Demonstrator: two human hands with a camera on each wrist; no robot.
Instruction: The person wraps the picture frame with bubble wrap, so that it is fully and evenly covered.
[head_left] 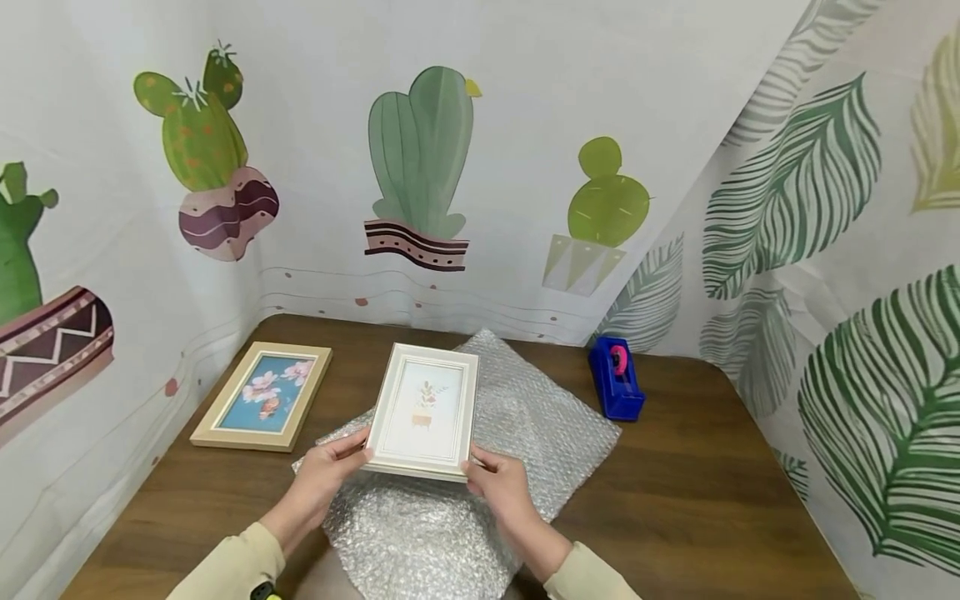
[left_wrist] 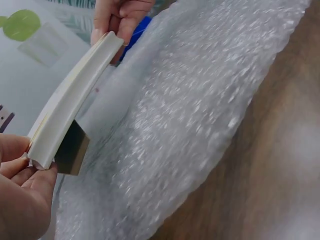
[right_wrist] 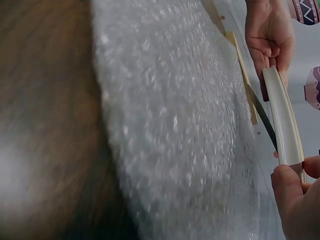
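A white picture frame with a small potted-plant print is held up above a sheet of bubble wrap. My left hand pinches its lower left corner, thumb on the front. At the lower right corner, my right hand pinches it the same way. The left wrist view shows the frame's edge side-on, with a dark stand jutting from its back. In the right wrist view the bubble wrap lies below the frame, apart from it.
A gold-edged picture frame with pink flowers on blue lies at the left of the wooden table. To the right of the bubble wrap stands a blue tape dispenser with a pink core. A cactus-print curtain hangs behind the table.
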